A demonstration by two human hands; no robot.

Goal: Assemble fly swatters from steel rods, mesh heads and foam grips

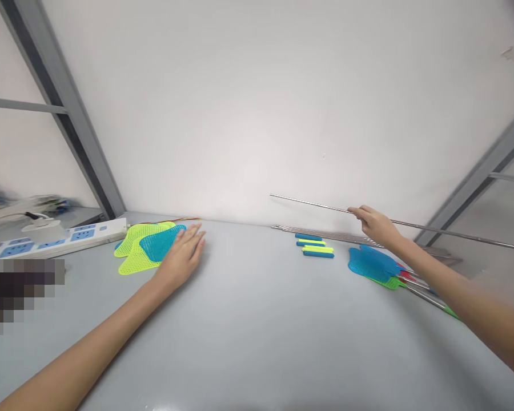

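My left hand [183, 254] lies at the right edge of a blue fly swatter head [156, 244], its fingers stretched out and partly covering it. Beneath that blue mesh are yellow-green fly swatter heads [133, 264]. My right hand [374, 224] is closed around a long thin metal rod [312, 204], raised above the table and slanting down to the right. Below it, several more metal rods [342, 235] lie along the wall. Short blue and yellow handle grips [318, 254] lie in a row left of my right hand.
Fly swatters with blue heads [370, 264] and metal shafts lie at the right, partly behind my right forearm. A white power strip [89, 235] with a plug sits at the left. A white wall [248, 114] backs the grey table [248, 331], between metal frame posts [81, 125].
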